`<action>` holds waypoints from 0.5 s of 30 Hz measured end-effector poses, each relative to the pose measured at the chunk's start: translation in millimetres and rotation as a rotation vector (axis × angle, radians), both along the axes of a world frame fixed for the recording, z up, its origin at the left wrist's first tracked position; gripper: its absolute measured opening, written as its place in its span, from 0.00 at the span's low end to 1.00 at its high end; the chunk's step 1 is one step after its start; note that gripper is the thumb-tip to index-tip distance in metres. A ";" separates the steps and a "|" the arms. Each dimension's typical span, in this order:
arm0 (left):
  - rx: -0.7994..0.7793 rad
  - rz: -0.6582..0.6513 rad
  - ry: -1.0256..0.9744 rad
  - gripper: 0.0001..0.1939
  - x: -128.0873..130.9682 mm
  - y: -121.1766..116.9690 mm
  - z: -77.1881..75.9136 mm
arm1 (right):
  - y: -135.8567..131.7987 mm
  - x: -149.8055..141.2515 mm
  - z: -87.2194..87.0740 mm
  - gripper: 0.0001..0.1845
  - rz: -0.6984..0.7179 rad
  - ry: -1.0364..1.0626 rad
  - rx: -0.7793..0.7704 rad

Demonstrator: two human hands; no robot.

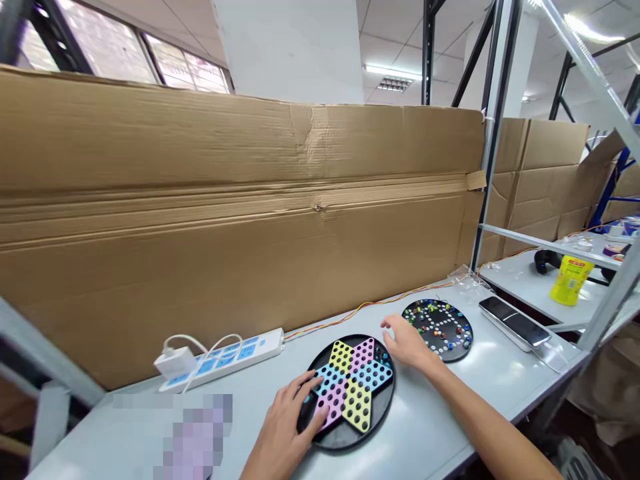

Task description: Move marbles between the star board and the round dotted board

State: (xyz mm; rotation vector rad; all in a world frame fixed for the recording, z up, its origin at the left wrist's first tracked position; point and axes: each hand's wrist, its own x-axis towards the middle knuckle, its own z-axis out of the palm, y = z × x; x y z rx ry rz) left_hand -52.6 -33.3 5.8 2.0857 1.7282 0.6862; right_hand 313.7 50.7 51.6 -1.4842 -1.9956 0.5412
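A round black Chinese checkers board point(383, 403) lies on the grey table, with a six-pointed star of yellow, pink and blue points full of holes. My left hand point(287, 417) rests on its left rim, fingers spread over the blue and pink points. Just past the upper right rim is my right hand point(411, 343), its thumb and forefinger apart, with nothing visible between them. Several dark marbles point(383, 355) sit in the board's upper right tray section, by that hand. Behind it lies a second black round board point(453, 333) holding coloured marbles and white spots.
A white power strip point(270, 343) with a plugged-in charger point(175, 363) lies at the back left. A phone point(515, 320) on a white box is at right. A cardboard wall point(280, 267) closes the back. A metal shelf post point(487, 167) stands at right, beyond it a yellow container point(571, 280).
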 end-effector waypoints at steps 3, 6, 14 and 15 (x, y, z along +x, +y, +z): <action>0.002 -0.004 0.011 0.35 0.6 -0.7 0.8 | 5.7 45.7 12.6 0.16 -0.247 -0.025 -0.013; 0.014 0.002 0.025 0.34 -0.3 0.1 1.2 | 6.2 106.5 19.5 0.19 -0.467 -0.106 -0.051; -0.023 -0.039 0.026 0.32 -6.3 3.1 4.5 | 4.8 209.0 7.6 0.21 -0.520 -0.396 -0.210; -0.020 -0.040 0.025 0.32 -5.7 2.9 3.6 | 5.8 208.9 5.8 0.21 -0.518 -0.413 -0.214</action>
